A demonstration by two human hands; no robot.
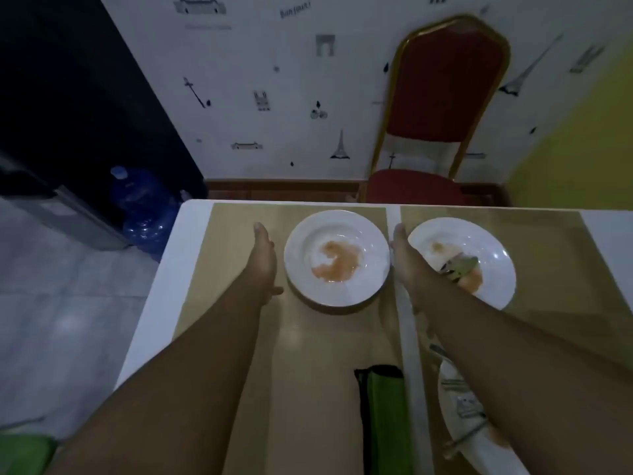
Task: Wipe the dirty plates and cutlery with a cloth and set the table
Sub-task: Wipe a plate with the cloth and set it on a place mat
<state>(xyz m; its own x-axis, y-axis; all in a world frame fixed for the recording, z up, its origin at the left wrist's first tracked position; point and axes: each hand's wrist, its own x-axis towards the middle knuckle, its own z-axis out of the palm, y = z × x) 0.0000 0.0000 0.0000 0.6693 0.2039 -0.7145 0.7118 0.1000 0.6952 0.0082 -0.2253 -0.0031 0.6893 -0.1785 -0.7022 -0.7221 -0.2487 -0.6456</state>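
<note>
Nearby, green cloth (383,416) beside cutlery plate (447,402); chair (448,87) beyond.

White plates (337,258) with orange smears, green cloth (383,416), red chair (448,87)

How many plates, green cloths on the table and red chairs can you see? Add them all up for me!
Plates: 3 (left plate, right plate, near plate)
green cloth on the table: 1
red chair: 1
Total: 5
</note>
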